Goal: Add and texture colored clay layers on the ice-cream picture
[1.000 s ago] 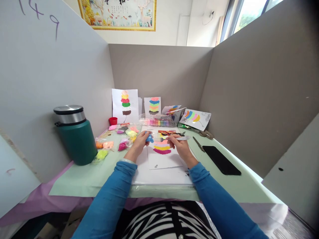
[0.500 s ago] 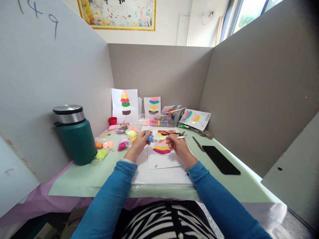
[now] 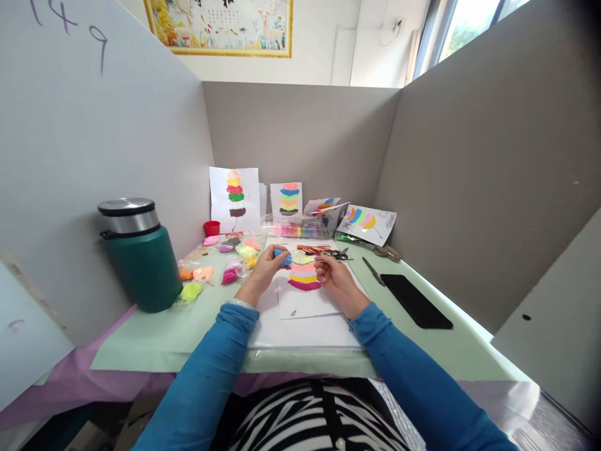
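My left hand (image 3: 267,268) pinches a lump of blue modelling clay (image 3: 283,257) above the paper. Opposite it, my right hand (image 3: 332,274) is closed round a metal fork (image 3: 307,262), seen nearly edge-on, its tines close to the clay; whether they touch I cannot tell. Beneath both hands lies a white sheet (image 3: 307,307) bearing curved bands of clay: a yellow band (image 3: 305,279), a magenta band (image 3: 304,286) and a pink one partly hidden above them.
Bagged clay (image 3: 232,272) in several colours lies left, near a green bottle (image 3: 145,263) and a red cup (image 3: 211,228). Scissors (image 3: 340,254) lie beyond my right hand. A black phone-like slab (image 3: 416,300) and a knife-like tool (image 3: 373,270) are at right. Finished pictures (image 3: 235,200) lean behind.
The fork has turned from showing its flat face to nearly edge-on. More of the blue clay shows at my left fingertips. Both hands stay in about the same place.
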`<state>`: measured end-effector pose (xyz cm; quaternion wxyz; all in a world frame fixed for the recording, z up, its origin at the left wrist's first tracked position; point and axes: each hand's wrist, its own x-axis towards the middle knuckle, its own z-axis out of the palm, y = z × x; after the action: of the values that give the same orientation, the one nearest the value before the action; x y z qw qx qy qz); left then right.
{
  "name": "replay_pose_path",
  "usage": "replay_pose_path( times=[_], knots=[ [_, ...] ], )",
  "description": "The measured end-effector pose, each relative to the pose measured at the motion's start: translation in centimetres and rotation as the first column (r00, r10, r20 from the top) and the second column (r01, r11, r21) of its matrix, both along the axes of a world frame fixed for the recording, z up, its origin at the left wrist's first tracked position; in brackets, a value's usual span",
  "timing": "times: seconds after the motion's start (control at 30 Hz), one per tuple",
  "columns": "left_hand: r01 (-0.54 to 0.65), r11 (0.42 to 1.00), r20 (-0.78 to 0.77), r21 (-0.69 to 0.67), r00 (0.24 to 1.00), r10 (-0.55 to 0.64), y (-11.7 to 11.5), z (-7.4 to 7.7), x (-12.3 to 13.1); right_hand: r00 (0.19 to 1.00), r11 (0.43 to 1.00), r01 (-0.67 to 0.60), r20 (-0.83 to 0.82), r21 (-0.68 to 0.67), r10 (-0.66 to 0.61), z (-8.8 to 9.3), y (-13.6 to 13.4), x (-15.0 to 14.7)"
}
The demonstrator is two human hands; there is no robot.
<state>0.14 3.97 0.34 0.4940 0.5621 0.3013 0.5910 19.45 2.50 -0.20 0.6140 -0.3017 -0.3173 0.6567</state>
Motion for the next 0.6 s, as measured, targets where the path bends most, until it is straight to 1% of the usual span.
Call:
replay_pose_path(
  times=[0.1,0.2,0.43,0.5,0.6],
  knots=[
    [0.005,1.000,0.009,0.003,1.000,-0.005,0.19,-0.21,0.00,0.998,0.999,0.010,-0.066,-0.047,-0.014,-0.09,0.24,-0.07],
    [0.006,1.000,0.003,0.007,1.000,-0.006,0.32,-0.31,0.02,0.993,0.998,0.000,-0.114,-0.064,-0.007,-0.14,0.36,-0.08],
    [0.009,1.000,-0.017,0.003,1.000,-0.009,0.31,-0.29,0.12,0.991,0.998,-0.015,-0.134,-0.058,0.007,-0.05,0.35,-0.02],
    [0.005,1.000,-0.010,-0.007,1.000,-0.005,0.26,-0.26,0.14,0.989,0.997,0.002,-0.147,-0.075,-0.013,0.06,0.27,-0.04],
    [-0.025,0.999,0.014,-0.028,1.000,0.026,0.20,-0.19,0.16,0.976,0.990,0.064,-0.198,-0.125,-0.088,0.21,0.12,-0.04]
  ],
)
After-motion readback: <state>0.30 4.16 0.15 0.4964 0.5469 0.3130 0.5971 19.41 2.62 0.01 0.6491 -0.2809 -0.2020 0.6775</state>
